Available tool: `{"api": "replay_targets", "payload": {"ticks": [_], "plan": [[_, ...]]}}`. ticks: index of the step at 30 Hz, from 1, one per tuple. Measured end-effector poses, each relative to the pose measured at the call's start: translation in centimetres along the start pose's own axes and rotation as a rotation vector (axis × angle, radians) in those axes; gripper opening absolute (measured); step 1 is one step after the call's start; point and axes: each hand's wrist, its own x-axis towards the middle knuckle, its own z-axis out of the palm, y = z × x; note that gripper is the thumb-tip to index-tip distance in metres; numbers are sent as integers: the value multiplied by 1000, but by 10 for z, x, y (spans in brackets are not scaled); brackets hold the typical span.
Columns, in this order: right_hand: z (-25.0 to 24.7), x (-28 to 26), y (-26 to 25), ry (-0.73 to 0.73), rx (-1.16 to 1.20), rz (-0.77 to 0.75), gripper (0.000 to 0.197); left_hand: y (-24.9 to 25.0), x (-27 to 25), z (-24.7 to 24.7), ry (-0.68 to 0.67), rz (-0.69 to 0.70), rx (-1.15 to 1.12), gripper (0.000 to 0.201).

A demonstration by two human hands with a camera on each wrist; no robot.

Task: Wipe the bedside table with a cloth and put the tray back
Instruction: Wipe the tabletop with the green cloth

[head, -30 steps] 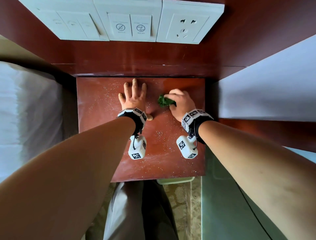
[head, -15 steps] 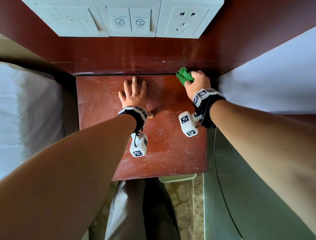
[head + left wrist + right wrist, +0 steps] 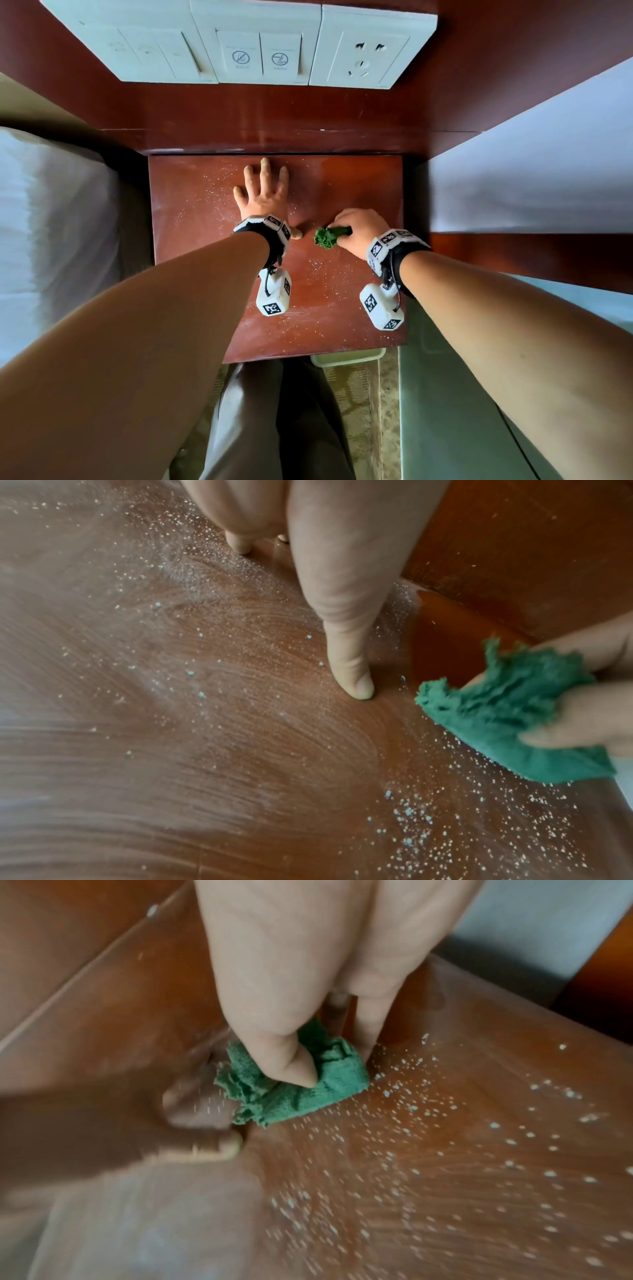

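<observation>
So, white specks are scattered over the bedside table (image 3: 191, 260); mid-table, the bunched green cloth (image 3: 326, 236) is gripped by the right hand (image 3: 359, 231) and pressed down, while the left hand (image 3: 262, 198) is laid flat beside it, fingers straight.

Bare forearms, blk wristbands (image 3: 270, 246) w/ white marker cubes (image 3: 273, 297), grey trousers (image 3: 260, 428)

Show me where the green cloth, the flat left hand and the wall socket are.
green cloth (image 3: 301, 1088): right wrist view, on the folded middle below the thumb.
left hand (image 3: 262, 198): head view, on the back of the hand.
wall socket (image 3: 366, 51): head view, on the white faceplate.
</observation>
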Motion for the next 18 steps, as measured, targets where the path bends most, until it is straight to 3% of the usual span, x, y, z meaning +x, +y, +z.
{"api": "replay_targets", "payload": {"ticks": [2, 7, 9, 12, 18], "plan": [[-6, -1, 4, 44, 119, 98, 31, 0, 0, -1, -2, 4, -4, 142], [-24, 11, 21, 456, 173, 166, 36, -1, 1, -1, -1, 6, -4, 141], [-25, 16, 27, 543, 169, 200, 38, -1, 2, 0, -1, 3, 4, 142], [-20, 17, 30, 504, 115, 258, 40, -1, 2, 2, 0, 2, 11, 141], [5, -10, 23, 276, 64, 213, 33, -2, 1, 1, 2, 4, 16, 142]]}}
